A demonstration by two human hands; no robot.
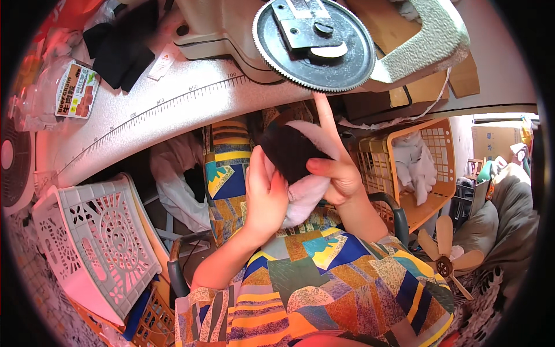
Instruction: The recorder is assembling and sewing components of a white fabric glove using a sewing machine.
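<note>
A small black fabric piece with pale pink fleece [293,153] is held above my lap by both hands. My left hand [267,194] is closed on its left side, fingers folded into the fleece. With the thumb, my right hand [340,176] presses the black face while its index finger points upward, its tip at the lower rim of a toothed black disc [352,58]. Whether that fingertip touches the disc I cannot tell. The disc belongs to a pale machine [217,29] on a white table marked with a ruler scale [191,95].
Black fabric pieces [124,55] and a clear plastic jar [55,98] lie on the table's left. A white basket [104,237] stands at left below. To the right are a yellow crate [428,196] holding pale fabric and a small fan [445,263]. Chair armrests [178,277] flank me.
</note>
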